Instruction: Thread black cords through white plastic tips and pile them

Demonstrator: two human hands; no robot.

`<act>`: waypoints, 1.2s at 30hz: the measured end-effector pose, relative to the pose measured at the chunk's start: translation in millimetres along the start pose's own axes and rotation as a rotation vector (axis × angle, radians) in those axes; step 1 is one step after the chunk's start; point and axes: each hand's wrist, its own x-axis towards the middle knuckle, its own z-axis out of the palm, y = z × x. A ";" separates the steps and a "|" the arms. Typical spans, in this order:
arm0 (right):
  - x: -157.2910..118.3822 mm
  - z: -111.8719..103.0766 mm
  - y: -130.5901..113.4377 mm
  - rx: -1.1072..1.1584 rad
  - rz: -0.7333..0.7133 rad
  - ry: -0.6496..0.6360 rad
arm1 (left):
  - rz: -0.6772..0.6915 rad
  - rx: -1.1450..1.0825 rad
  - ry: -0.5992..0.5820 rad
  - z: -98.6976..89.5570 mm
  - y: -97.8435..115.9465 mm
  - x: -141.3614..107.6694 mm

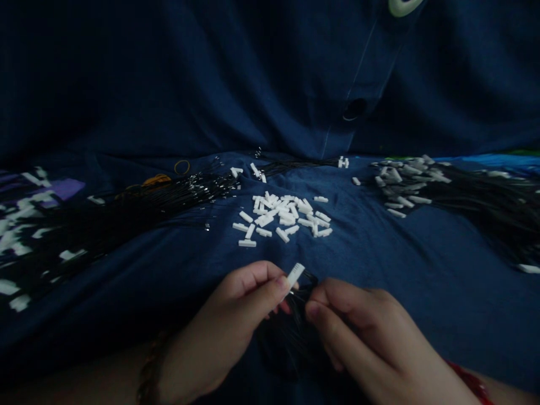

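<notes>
Two bare hands at work with wire connectors, seen from above; places are given relative to the pile of loose white connector housings [287,209] at the centre of a dark blue cloth [379,247]. Nearer the viewer than the pile, the left hand [232,318] grips a single white connector housing [296,274], its thumb laid along the near part and the slotted end projecting, tilted up toward the right. The right hand [371,332], just beside it and likewise on the near side of the pile, has thumb and forefinger closed together on thin black wires [297,309], some of which curve between the two hands close to the housing; whether any wire is seated in it cannot be told in the dim light. A dark bracelet [148,371] circles the left wrist, a red band [470,382] the right.

To the left of the pile lies a thick bundle of black wires [177,197], with shiny terminals toward the pile and white connectors [17,225] farther out. To the right of the pile rests a second bundle [476,194], its grey-white connectors [415,169] facing the pile. Beyond the pile and to its left sits a thin yellow rubber band [181,167].
</notes>
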 end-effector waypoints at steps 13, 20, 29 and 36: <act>3.5 9.7 -1.6 -0.167 -0.007 0.059 | 0.036 0.055 -0.005 1.7 -8.5 -0.3; 4.2 5.2 -1.4 -0.316 -0.076 0.030 | 0.069 0.114 -0.003 4.3 -2.7 -0.6; 4.3 -28.5 -16.8 -0.381 -0.268 0.162 | 0.129 0.132 -0.100 8.2 10.2 -5.4; -17.1 -78.8 -20.4 -0.225 -0.220 0.013 | 0.159 0.312 -0.020 0.3 38.6 -11.6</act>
